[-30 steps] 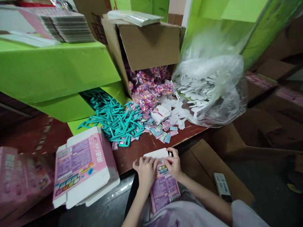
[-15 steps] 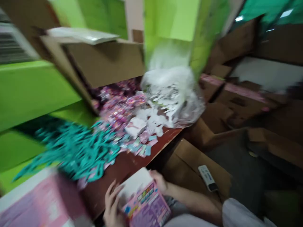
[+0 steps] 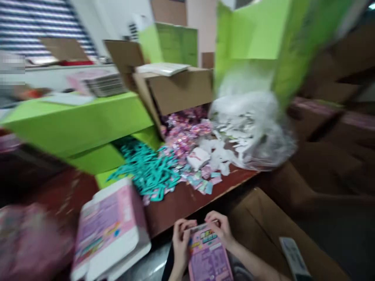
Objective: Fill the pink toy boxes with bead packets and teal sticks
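Note:
A pink and purple printed carton (image 3: 209, 259) lies in front of me, low in the view. My left hand (image 3: 181, 238) grips its upper left corner, fingers curled over the edge. At the upper right corner my right hand (image 3: 220, 228) is closed on the same carton, fingertips bent over the top end. The white top flap seems folded in, though blur hides its exact state. Just beyond the hands is the edge of the red-brown table (image 3: 172, 212). To the left stands a stack of similar flat cartons (image 3: 109, 230) with white ends.
On the table lie teal plastic pieces (image 3: 149, 168), shiny pink packets (image 3: 184, 132), small cards (image 3: 202, 181) and a clear bag (image 3: 263, 132) of white pieces. Behind are a tipped cardboard box (image 3: 181, 89) and green boxes (image 3: 96, 121). A white device (image 3: 293, 253) rests on cardboard at right.
The view has swung left, so the table things sit further right. My left hand has moved from the carton's side to its top end, and the white top flap no longer stands out.

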Motion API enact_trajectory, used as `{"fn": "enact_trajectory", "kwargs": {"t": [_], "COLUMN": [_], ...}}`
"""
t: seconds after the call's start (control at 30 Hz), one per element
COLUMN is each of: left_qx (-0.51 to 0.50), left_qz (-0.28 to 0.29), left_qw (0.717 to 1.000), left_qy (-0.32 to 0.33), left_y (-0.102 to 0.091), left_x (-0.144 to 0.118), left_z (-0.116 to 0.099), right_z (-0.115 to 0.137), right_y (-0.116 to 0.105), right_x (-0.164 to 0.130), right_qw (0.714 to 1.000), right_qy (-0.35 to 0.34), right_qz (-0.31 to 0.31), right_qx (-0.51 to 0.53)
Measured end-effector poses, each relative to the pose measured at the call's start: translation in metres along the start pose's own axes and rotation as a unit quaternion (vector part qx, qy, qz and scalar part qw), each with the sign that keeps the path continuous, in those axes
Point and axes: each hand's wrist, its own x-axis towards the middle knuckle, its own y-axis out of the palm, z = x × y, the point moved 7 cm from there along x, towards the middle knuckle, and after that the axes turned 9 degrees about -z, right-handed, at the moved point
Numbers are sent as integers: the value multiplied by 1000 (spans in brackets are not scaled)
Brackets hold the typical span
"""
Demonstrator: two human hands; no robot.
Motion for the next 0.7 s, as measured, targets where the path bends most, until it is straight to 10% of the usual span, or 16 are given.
{"fn": "enact_trajectory", "kwargs": {"t": [0.13, 0.4, 0.7], "left_qx": [63, 132, 192], "left_qz": [-14, 37, 164], "left_qw": [994, 990, 958], "left_qy": [86, 32, 135], "left_y": [-5, -20, -29], "left_x": [-12, -21, -40], "left_z": [-14, -24, -38], "right_z": [-14, -20, -23], "right_y": [6, 9, -4], "right_x": [-5, 1, 4], "right_qw": [997, 970, 918], "right_qy": [24, 97, -6], "right_qz": [49, 206, 313], "right_qx": [-53, -84, -243]}}
